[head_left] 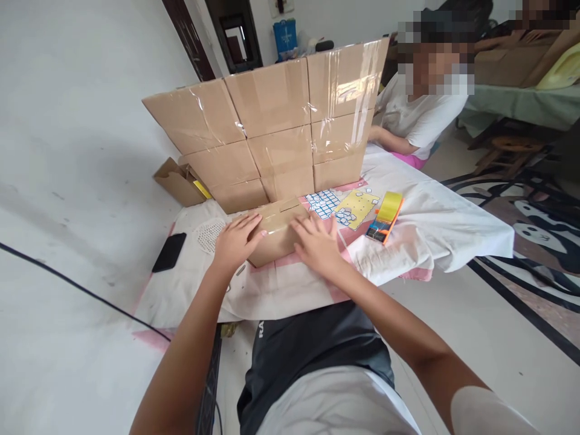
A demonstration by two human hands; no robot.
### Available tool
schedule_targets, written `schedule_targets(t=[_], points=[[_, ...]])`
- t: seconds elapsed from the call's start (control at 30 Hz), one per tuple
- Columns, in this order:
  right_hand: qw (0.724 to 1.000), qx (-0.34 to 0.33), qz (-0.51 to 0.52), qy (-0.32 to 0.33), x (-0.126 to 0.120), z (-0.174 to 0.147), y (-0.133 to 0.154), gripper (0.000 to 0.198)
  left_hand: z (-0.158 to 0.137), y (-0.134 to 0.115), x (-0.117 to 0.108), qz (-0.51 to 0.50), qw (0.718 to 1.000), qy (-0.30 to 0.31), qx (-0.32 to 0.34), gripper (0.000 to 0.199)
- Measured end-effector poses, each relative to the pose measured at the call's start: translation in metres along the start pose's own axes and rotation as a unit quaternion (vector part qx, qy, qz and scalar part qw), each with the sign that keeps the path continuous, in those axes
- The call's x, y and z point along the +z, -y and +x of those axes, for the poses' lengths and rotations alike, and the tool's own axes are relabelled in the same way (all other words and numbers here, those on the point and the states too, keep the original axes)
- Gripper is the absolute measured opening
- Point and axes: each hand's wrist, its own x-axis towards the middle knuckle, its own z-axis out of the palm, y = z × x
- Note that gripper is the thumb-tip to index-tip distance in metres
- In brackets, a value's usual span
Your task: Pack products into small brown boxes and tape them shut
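Note:
A small closed cardboard box (281, 226) with clear tape across its top sits on the cloth-covered table in front of me. My left hand (235, 241) lies over its left end, fingers stretched out and thumb on the top. Spread over the right end are the fingers of my right hand (317, 244). Both hands touch the box without wrapping round it. Just behind stands a wall of taped cardboard boxes (281, 151), stacked in rows. To the right lies an orange tape dispenser (385, 219) with a yellowish roll.
A blue-grid sheet (322, 204) and a yellow sheet (356, 209) with small white pieces lie right of the box. A black phone (169, 252) is at the left, near an open carton (181, 184). Another person (426, 115) sits behind the table's right side.

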Motion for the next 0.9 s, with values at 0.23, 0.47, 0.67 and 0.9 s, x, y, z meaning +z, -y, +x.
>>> schedule_targets(t=[0.23,0.47,0.67,0.9], points=[[0.980,0.162,-0.107,0.046,-0.062,-0.003,-0.116,0.036,-0.001,0.011,0.009,-0.008,0.999,-0.029,0.019,0.048],[0.953,0.147,-0.180,0.194,-0.080,0.058,-0.176,0.039,-0.001,0.015,0.018,-0.049,0.997,-0.063,-0.003,0.047],[0.932,0.034,-0.156,0.325,-0.019,0.095,-0.187,0.033,-0.004,0.014,0.019,-0.069,0.995,-0.071,-0.009,0.050],[0.925,-0.036,-0.159,0.345,0.005,0.090,-0.193,0.025,-0.002,0.014,0.021,-0.075,0.994,-0.076,-0.012,0.051]])
